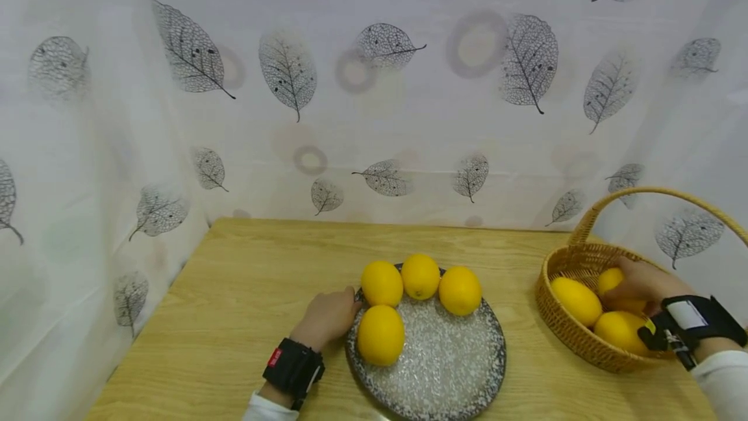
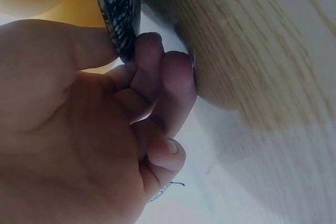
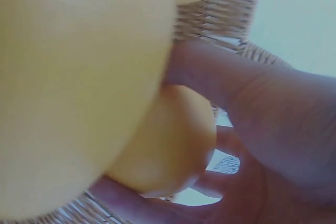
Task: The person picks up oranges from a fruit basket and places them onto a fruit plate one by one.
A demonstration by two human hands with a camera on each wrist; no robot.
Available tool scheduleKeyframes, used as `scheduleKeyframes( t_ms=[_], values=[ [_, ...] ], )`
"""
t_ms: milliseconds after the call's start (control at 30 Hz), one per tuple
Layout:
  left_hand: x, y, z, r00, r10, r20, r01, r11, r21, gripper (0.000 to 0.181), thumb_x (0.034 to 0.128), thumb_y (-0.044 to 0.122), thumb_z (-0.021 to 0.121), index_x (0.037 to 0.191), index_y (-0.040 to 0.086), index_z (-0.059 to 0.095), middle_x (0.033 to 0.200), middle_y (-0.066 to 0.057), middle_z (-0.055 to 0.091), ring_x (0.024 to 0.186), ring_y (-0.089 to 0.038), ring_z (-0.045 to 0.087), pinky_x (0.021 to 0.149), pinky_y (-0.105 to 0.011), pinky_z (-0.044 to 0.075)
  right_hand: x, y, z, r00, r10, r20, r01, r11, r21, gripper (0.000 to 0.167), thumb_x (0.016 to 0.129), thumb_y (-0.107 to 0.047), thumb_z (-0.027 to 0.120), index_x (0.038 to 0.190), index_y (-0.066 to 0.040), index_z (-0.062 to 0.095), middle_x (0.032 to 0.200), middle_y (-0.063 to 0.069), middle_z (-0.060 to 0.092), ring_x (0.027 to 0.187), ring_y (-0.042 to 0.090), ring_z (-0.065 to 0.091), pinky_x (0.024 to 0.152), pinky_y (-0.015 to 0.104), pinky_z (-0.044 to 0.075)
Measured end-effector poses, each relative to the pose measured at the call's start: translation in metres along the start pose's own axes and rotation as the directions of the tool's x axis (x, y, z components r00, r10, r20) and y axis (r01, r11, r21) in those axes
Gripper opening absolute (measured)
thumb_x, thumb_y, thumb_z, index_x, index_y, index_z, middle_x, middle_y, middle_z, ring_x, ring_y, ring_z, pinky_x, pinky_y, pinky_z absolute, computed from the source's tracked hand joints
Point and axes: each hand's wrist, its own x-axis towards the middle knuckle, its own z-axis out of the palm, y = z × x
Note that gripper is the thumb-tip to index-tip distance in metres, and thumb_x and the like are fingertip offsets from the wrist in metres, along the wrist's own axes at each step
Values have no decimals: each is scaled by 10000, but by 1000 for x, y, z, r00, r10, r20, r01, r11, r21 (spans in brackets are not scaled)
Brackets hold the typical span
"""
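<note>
My left hand (image 1: 328, 318) holds the left rim of a round speckled grey plate (image 1: 447, 356) with a dark edge. In the left wrist view the thumb lies over the plate's rim (image 2: 118, 9) and curled fingers are under it. Several yellow-orange oranges (image 1: 381, 335) sit along the plate's left and far side. At the right, my right hand (image 1: 639, 281) reaches into a wicker basket (image 1: 562, 327). Its thumb and fingers curl round an orange (image 3: 168, 145), partly hidden by the hand in the head view. Other oranges (image 1: 575, 301) lie beside it in the basket.
A tall arched handle (image 1: 660, 191) rises over the basket. Plate and basket stand apart on a light wooden table (image 1: 263, 271). Behind and along the left hangs a pale curtain (image 1: 362, 122) printed with leaves.
</note>
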Motion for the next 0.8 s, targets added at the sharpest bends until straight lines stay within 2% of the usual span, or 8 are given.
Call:
scheduleKeyframes(
  t_ms=[67,167,300,367,533,700,800],
  values=[
    [0,1,0,1000,0,5,0,1000,-2,238,1049,255,554,991,30,603,793,-87,642,723,-270,636,760,-478,526,-4,-2,0,998,-39,-44,39,999,-5,1009,866,-332,742,1448,240,149,1163,478,478,823,331,578,637,418,539],
    [0,1,0,1000,-4,12,4,1000,-3,247,1053,258,548,1023,22,613,826,-98,664,752,-279,650,780,-482,528,-12,-8,-2,988,-74,-138,67,996,-58,997,864,-366,748,1432,246,203,1145,496,458,845,416,579,667,492,522],
    [0,1,0,1000,-9,5,9,1000,2,248,1051,253,552,1037,14,617,872,-126,696,799,-314,683,794,-495,535,-26,-22,-1,961,-100,-257,78,992,-96,997,861,-430,764,1428,216,259,1227,559,354,945,550,561,694,550,515],
    [0,0,-1,1000,-10,-1,10,1000,-2,244,1050,249,552,1025,14,613,867,-135,695,777,-306,676,763,-487,535,-31,-30,0,948,-117,-295,96,992,-86,983,869,-429,767,1436,196,261,1233,549,352,936,547,561,675,527,515],
    [0,0,-2,1000,-7,5,7,1000,-19,244,1050,250,553,1016,15,610,833,-121,671,723,-261,630,720,-462,520,-47,-53,5,917,-140,-374,122,990,-73,969,895,-453,752,1458,172,270,1274,544,347,977,591,552,665,557,519],
    [0,0,0,1000,-3,7,3,1000,-25,248,1047,259,560,1012,19,611,820,-110,666,727,-269,643,722,-466,521,-63,-82,18,874,-144,-463,138,989,-46,948,909,-457,742,1494,126,279,1339,528,304,973,598,553,627,540,532],
    [1,-1,1,1000,2,0,-2,1000,-15,254,1049,264,556,1018,18,613,829,-112,675,737,-275,655,721,-469,527,-71,-105,30,830,-166,-532,171,984,-41,917,883,-386,783,1512,71,298,1379,497,290,957,588,565,616,553,539]
  ],
)
